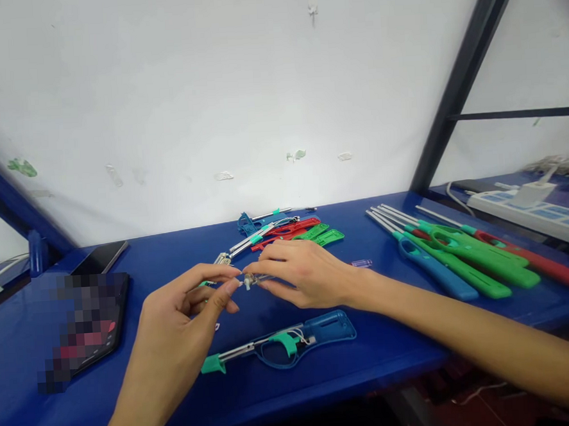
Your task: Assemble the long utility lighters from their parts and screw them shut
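Note:
My left hand [185, 315] and my right hand [307, 272] meet above the middle of the blue table, fingertips almost touching. Between them is a small lighter valve part [248, 281], whitish and brass-coloured. My right thumb and fingers pinch it from the right. On its left end, my left thumb and forefinger are closed; fine detail there is too small to make out. Just in front of my hands lies an opened lighter [330, 329], its blue half-shell holding a green trigger [288, 342], white wires and a metal tube. A green tip piece [213, 364] sits at its left end.
Behind my hands are loose metal tubes [247, 239], red half-shells [285, 231] and green half-shells [327, 234]. Several assembled lighters [480, 259] lie at right, near a purple handle [362, 263]. Phones [119, 306] rest at left; a power strip [535, 214] is far right.

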The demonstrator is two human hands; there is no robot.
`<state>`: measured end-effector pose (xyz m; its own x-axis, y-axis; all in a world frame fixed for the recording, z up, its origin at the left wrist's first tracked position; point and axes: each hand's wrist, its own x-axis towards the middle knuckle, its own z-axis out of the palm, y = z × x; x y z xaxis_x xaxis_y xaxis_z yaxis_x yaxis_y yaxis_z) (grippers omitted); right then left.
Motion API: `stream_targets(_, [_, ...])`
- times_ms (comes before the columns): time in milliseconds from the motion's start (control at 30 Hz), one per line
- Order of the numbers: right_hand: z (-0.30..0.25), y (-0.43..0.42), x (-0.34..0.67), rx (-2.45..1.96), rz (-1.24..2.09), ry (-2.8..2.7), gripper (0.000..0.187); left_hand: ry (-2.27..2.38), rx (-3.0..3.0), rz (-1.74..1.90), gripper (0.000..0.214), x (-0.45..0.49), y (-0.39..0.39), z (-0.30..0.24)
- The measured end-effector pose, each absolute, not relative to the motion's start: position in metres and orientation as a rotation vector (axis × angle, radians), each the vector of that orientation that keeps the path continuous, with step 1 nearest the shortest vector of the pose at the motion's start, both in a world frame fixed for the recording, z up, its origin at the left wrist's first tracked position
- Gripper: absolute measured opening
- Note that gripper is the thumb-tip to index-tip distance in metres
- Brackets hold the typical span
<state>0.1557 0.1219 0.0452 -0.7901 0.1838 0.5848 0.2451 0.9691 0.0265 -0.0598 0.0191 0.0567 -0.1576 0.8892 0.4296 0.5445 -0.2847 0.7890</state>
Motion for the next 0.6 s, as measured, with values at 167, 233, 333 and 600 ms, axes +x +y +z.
stream_targets(167, [0.0431,0.1214,0.1553,-0.298,-0.092,-2.486,0.028,1.667,1.832,1.459,0.014,-0.0605,0.019,0.0539])
stream_targets(233, [0.0425,0.1206,0.155,-0.297,-0.064,-2.474,0.028,1.683,1.844,1.474,0.014,-0.0607,0.0182,0.0533])
stream_targets(333, [0.0427,0.1186,0.1543,-0.285,-0.019,-2.459,0.027,1.696,1.867,1.505,0.012,-0.0602,0.0168,0.0528])
stream_targets(600, [0.0434,0.114,0.1512,-0.264,0.084,-2.413,0.026,1.712,2.074,1.588,0.008,-0.0544,0.015,0.0544])
